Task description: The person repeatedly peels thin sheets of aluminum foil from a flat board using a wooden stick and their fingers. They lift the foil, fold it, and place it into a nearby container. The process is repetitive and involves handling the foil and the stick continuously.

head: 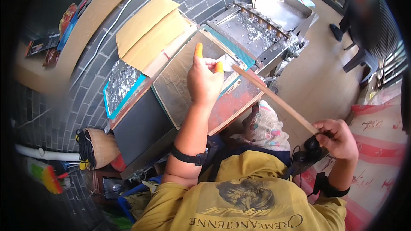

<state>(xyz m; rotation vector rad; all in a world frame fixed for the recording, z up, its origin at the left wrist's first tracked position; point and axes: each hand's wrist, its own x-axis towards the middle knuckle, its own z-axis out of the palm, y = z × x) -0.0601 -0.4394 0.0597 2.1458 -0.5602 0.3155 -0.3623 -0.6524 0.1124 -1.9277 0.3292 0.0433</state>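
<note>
My left hand is over a brown sheet stack on the bench, two orange-covered digits spread apart and the other fingers curled. Nothing shows between the spread digits. Just right of them lies a thin whitish piece, beside the far tip of a long wooden stick. The stick's near end is in my right hand, held between thumb and fingers. Whether the tip touches the whitish piece is hard to tell.
A blue-edged tray of crumpled silvery foil stands left of a folded cardboard piece. Beyond the bench is a metal frame littered with foil scraps. A patterned cloth bundle is near my lap. A person sits at the far right.
</note>
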